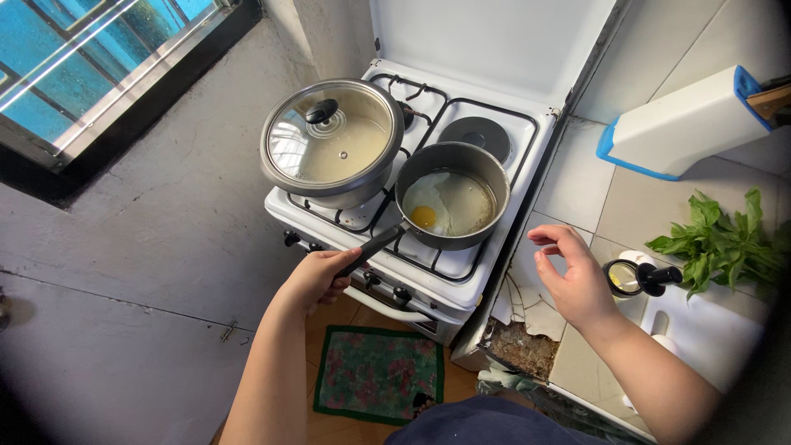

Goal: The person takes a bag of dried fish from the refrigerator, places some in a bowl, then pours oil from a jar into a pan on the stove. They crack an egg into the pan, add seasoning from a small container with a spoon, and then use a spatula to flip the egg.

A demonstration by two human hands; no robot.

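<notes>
Left hand (317, 276) wrapped around pan handle (372, 245), steadying the pan (451, 194) with the fried egg (435, 210) on the front burner just ahead; right hand (577, 276) empty, fingers loosely curled over tabletop (577, 177), near herbs (717, 239).

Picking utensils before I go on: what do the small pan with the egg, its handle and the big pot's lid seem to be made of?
Small pan: likely dull grey metal, matte wall; any coating cannot be told. Its handle, gripped by the left hand: black, probably plastic. Pot lid: clear glass, since the contents show through, with a shiny metal rim and black knob.
</notes>
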